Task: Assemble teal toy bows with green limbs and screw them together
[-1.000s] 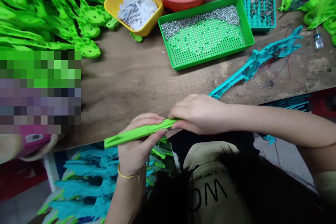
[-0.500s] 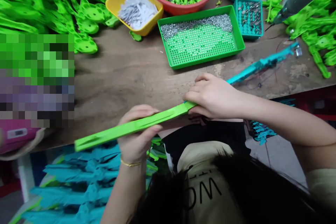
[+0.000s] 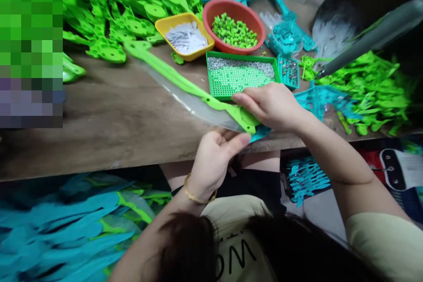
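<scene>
A long toy sword [image 3: 185,80], with a bright green plastic back and a clear curved blade edge, slants from the upper left down to my hands. My right hand [image 3: 276,105] is closed over its lower end, near a teal part [image 3: 260,134] that shows just below. Beneath, my left hand [image 3: 216,154] pinches the blade's lower end with thumb and fingers; part of its fingers is hidden behind the sword. Just beyond my right hand stands a green perforated tray [image 3: 211,83] holding small silver screws.
Behind lie a yellow bowl [image 3: 194,56] of white pieces, a red bowl [image 3: 206,17] of green pieces and a teal tray [image 3: 295,86] of metal parts. Green parts [image 3: 132,22] are heaped at left. A grey screwdriver [image 3: 373,37] hangs at right. Teal parts [image 3: 82,220] lie below the table edge.
The sword has turned over and swung, so its far end now points to the upper left and the clear blade shows. My left hand has moved right, close to my right hand. The view has shifted.
</scene>
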Tool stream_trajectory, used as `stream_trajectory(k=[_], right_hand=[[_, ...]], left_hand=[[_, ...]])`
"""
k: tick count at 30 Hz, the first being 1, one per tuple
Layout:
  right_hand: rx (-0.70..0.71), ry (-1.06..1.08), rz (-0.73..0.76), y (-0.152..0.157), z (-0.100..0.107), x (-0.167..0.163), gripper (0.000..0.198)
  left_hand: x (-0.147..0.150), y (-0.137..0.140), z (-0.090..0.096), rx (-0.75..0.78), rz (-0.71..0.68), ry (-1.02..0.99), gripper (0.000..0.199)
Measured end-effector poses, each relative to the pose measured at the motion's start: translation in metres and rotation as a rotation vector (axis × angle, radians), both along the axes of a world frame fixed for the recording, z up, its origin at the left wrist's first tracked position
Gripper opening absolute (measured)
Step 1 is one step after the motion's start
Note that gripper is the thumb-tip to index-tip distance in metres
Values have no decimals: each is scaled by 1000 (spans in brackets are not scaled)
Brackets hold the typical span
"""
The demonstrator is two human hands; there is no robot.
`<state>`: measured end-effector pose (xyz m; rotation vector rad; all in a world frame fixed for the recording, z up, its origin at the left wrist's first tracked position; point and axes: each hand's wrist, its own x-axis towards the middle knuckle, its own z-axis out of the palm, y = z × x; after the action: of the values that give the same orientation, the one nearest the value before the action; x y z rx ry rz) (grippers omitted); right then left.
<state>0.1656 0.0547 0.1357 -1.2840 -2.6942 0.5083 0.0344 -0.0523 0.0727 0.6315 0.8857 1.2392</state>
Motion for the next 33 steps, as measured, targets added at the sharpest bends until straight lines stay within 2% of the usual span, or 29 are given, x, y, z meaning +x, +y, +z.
stream_trajectory(k=[2, 3, 8, 14, 19, 22, 24, 29, 31, 33], right_hand=[[-140, 149, 1, 15, 5, 7, 53], [-216, 221, 9, 22, 7, 11, 54], [-464, 403, 53, 37, 18, 26, 49], [-645, 499, -3, 32, 23, 26, 43], [-590, 425, 22, 30, 26, 24, 42], [-489, 276, 90, 20, 21, 18, 38], [-439, 157, 110, 10, 15, 13, 34], [-359, -100, 57, -15, -5, 1, 34], [-302, -146, 71, -19, -14, -2, 34], [-247, -147, 91, -21, -26, -7, 38]], left_hand=[[-5, -7, 9, 13, -128, -172, 51], [-9, -11, 11, 14, -149, -206, 53], [-30, -14, 7, -33, -48, -160, 30], [-42, -11, 5, -73, 64, -73, 32], [-63, -3, 6, -57, 163, -20, 37], [-86, 16, 7, -46, 294, 34, 48], [-101, 29, 4, -70, 346, 138, 47], [-122, 44, -17, -195, 291, 330, 33], [-126, 45, -27, -215, 287, 395, 33], [-131, 45, -33, -217, 306, 543, 32]])
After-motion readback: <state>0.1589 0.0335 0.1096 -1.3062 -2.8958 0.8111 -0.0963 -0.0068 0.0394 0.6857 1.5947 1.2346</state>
